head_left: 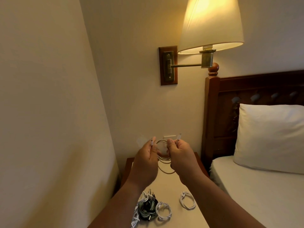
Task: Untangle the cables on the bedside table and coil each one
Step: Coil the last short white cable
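Two hands (144, 160) (181, 155), one held cable (164, 160), two coiled cables (187, 202) (163, 210), one tangle (146, 206).

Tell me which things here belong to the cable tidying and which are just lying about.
Job: held cable, left hand, right hand, tangled pile, white coil by the pile, separate white coil, bedside table.

Lying about: wall lamp, pillow, headboard, bed.

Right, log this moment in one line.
left hand: pinches white cable end | right hand: grips its loops | bedside table: tangle, coiled cable
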